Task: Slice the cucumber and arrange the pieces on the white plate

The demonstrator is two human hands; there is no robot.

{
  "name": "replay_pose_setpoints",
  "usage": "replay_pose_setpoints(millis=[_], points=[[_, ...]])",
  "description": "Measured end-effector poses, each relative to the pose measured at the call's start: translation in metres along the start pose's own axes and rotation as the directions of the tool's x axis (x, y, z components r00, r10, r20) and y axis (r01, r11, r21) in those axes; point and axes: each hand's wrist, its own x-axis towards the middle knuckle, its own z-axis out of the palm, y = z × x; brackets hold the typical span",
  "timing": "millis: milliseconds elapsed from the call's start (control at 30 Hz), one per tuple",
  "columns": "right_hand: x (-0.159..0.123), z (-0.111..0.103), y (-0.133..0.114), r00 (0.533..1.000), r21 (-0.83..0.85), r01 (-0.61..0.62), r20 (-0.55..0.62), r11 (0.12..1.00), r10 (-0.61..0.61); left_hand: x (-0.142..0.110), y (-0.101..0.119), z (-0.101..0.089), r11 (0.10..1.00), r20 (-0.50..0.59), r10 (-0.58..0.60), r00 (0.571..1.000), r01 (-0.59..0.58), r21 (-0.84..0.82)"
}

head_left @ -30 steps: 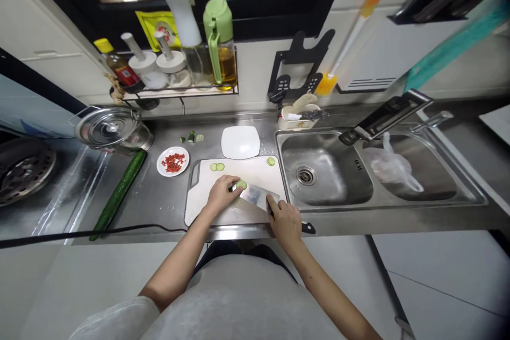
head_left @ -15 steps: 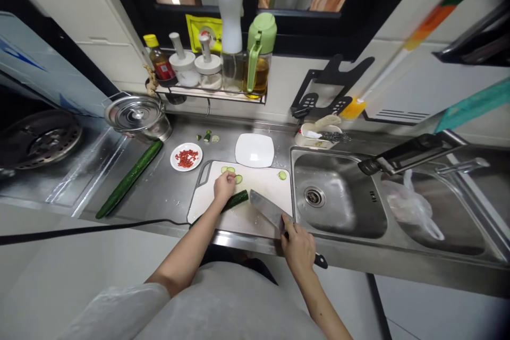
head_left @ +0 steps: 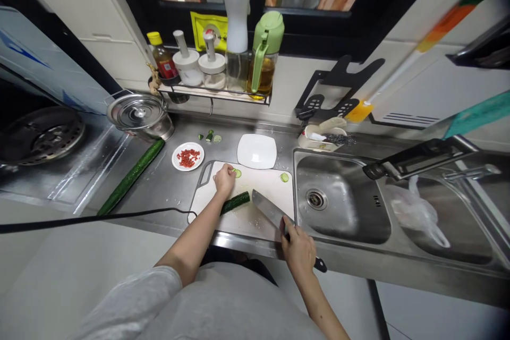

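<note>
My left hand (head_left: 224, 179) is over the upper left of the white cutting board (head_left: 263, 223), its fingers pinched at the edge of pale green cucumber slices (head_left: 238, 173). How many slices lie under the fingertips is hidden. A cut piece of cucumber (head_left: 238, 201) rests on the board, partly behind my left wrist. In my right hand (head_left: 298, 248) is a cleaver (head_left: 268, 208), gripped by its black handle. Its blade points up and left, flat and low over the board, its tip just right of the cucumber piece. More cucumber slices (head_left: 284, 177) lie at the board's upper right corner.
Behind the board stand a white square plate (head_left: 257, 151) and a small plate of chopped red pieces (head_left: 188, 157). A whole cucumber (head_left: 131, 176) lies left, near a lidded steel pot (head_left: 139, 117). A sink (head_left: 342, 196) adjoins the right. A black cable (head_left: 99, 219) crosses the front edge.
My left hand has shifted slightly up over the slices, covering those on the left; the visible slices sit a little higher. The cleaver and my right hand stay nearly in place.
</note>
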Motion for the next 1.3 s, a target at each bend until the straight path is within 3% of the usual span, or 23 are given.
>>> replay_pose_setpoints(millis=[200,367,467,533,633,700,800,1033,1300], points=[[0.001,0.001,0.0,1.0,0.053,-0.026,0.003,0.998,0.026,0.002,0.001,0.002,0.996,-0.02,0.059,0.998,-0.057,0.071],[0.004,0.0,-0.002,0.991,0.241,-0.133,0.036,0.961,0.128,-0.002,-0.001,-0.003,0.993,-0.098,0.105,0.99,-0.099,0.065],[0.01,0.001,-0.003,0.975,0.362,-0.216,0.121,0.907,0.184,-0.019,-0.005,-0.01,0.975,-0.107,0.222,0.969,-0.223,0.003],[0.015,0.002,-0.005,0.969,0.427,-0.232,0.182,0.874,0.169,-0.036,-0.01,-0.015,0.915,-0.043,0.399,0.916,-0.401,-0.038],[0.023,0.001,-0.013,0.965,0.467,-0.205,0.241,0.86,0.099,-0.062,-0.022,-0.02,0.742,0.103,0.67,0.736,-0.669,-0.048],[0.028,-0.003,-0.022,0.967,0.429,-0.186,0.239,0.884,0.088,-0.072,-0.03,-0.02,0.671,0.125,0.738,0.663,-0.741,-0.032],[0.033,-0.011,-0.038,0.951,0.374,-0.164,0.306,0.913,0.046,-0.076,-0.037,-0.016,0.605,0.133,0.789,0.6,-0.796,0.003],[0.03,-0.015,-0.064,0.909,0.356,-0.144,0.417,0.923,-0.019,-0.073,-0.039,-0.009,0.55,0.118,0.825,0.553,-0.833,0.059],[0.023,-0.015,-0.069,0.92,0.334,-0.087,0.387,0.939,-0.052,-0.073,-0.041,-0.008,0.542,0.125,0.829,0.545,-0.838,0.066]])
